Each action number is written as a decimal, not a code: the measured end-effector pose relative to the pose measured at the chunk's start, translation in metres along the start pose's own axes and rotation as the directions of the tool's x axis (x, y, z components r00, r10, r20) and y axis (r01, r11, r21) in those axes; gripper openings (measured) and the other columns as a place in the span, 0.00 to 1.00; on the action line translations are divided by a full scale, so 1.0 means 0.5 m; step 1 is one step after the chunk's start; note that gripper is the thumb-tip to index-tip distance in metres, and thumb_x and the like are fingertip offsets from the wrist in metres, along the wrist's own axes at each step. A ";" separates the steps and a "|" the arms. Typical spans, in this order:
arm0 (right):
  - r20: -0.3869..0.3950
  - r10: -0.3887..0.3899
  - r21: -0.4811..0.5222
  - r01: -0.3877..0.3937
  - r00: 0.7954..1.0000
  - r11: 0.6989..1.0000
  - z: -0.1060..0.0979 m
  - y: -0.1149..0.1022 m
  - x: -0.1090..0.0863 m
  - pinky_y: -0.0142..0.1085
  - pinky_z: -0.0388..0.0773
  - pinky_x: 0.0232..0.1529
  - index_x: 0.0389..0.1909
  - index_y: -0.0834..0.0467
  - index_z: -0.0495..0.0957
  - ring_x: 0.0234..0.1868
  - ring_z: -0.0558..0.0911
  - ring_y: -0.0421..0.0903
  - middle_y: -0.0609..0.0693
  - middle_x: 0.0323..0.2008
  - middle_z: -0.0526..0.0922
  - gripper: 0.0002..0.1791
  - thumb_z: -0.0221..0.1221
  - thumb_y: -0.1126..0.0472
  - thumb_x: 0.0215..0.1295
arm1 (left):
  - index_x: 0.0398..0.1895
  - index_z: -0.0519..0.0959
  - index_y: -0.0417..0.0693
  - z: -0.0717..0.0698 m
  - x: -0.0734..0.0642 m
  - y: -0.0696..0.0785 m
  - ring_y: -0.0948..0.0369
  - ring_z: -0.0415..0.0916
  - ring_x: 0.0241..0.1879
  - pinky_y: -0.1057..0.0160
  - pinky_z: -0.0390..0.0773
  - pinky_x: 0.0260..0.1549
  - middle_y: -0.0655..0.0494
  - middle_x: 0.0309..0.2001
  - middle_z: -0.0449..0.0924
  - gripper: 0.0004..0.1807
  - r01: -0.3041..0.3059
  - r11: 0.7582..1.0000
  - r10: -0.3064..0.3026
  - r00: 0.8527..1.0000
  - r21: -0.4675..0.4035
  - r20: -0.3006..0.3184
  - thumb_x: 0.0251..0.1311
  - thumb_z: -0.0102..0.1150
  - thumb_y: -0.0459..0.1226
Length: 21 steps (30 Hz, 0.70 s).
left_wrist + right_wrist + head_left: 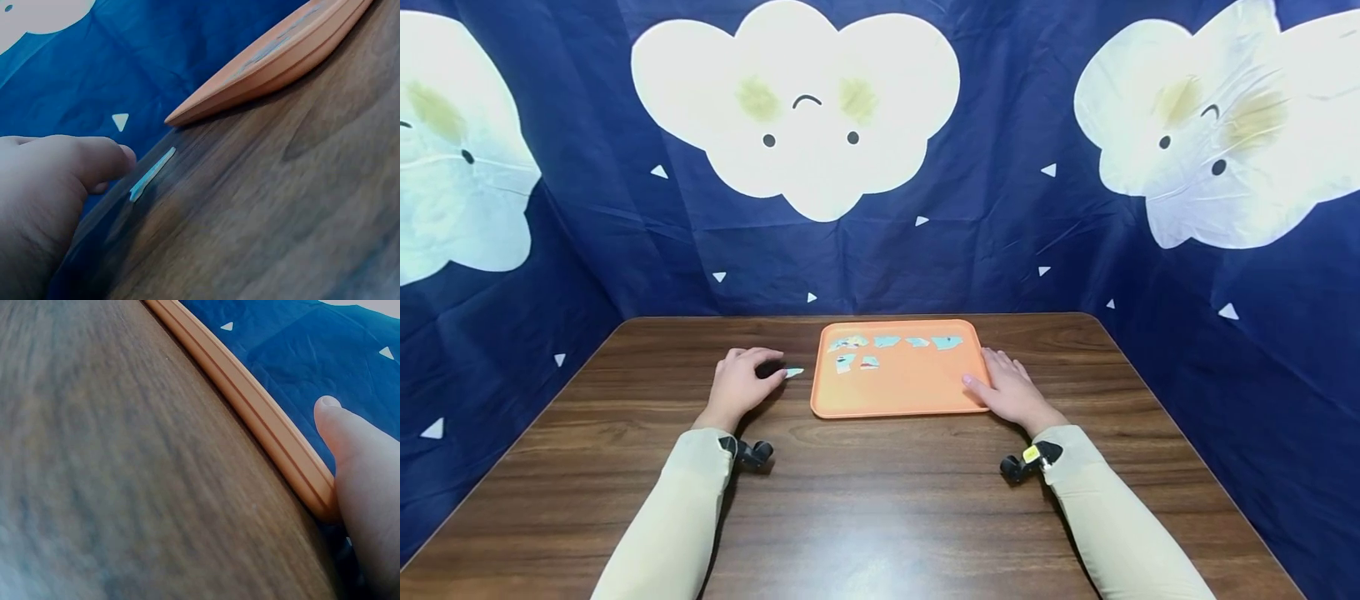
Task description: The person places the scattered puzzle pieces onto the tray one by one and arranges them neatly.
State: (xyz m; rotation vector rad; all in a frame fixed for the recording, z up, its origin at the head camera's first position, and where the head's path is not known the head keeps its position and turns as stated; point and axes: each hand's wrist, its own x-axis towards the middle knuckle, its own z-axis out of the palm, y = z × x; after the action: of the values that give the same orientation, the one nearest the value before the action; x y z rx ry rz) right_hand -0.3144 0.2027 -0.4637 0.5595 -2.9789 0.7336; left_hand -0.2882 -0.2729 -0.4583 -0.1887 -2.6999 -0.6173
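An orange tray (pixel 895 400) lies on the table, with several light-blue irregular flat pieces (pixel 886 342) in its upper part. Left of it, one more light-blue piece (pixel 793 372) rests on the wood. My left hand (pixel 743 385) hovers beside that piece, fingers loosely bent, thumb close to its left end. In the left wrist view this flat piece (pixel 152 175) lies just past the thumb (pixel 119 159). At the tray's right edge rests my right hand (pixel 1015 393), its thumb over the rim and its fingers along the outside. The right wrist view shows that thumb (pixel 331 419) extended above the tray's side (pixel 262 425).
The brown wooden table (pixel 865 492) stretches toward me. Behind it hangs a dark blue cloth (pixel 865 258) with white clouds and small triangles, and it also closes off both sides. Each sleeve cuff carries a small black camera (pixel 752 454).
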 end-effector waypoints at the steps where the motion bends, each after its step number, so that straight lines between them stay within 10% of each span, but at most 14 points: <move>1: -0.001 0.001 -0.001 -0.001 1.000 1.000 -0.001 0.000 0.000 0.59 0.39 0.75 0.78 0.68 0.48 0.79 0.48 0.64 0.67 0.77 0.53 0.49 0.45 0.34 0.75 | 0.57 0.83 0.50 -0.001 -0.001 -0.001 0.41 0.67 0.59 0.35 0.59 0.59 0.47 0.59 0.81 0.22 0.004 1.000 -0.004 1.000 0.008 0.010 0.62 0.65 0.48; 21: -0.003 0.004 -0.001 -0.004 1.000 1.000 -0.004 -0.005 -0.004 0.59 0.40 0.75 0.78 0.69 0.48 0.78 0.49 0.64 0.68 0.77 0.53 0.48 0.46 0.36 0.75 | 0.42 0.87 0.49 0.012 0.003 0.006 0.41 0.71 0.55 0.37 0.65 0.54 0.50 0.52 0.83 0.11 0.003 0.999 -0.004 0.999 0.052 0.032 0.61 0.65 0.44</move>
State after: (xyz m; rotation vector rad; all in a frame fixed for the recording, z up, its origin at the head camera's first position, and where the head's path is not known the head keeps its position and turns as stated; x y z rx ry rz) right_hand -0.3118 0.2023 -0.4608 0.5523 -2.9778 0.7329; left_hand -0.2907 -0.2675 -0.4614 -0.1820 -2.7447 -0.5487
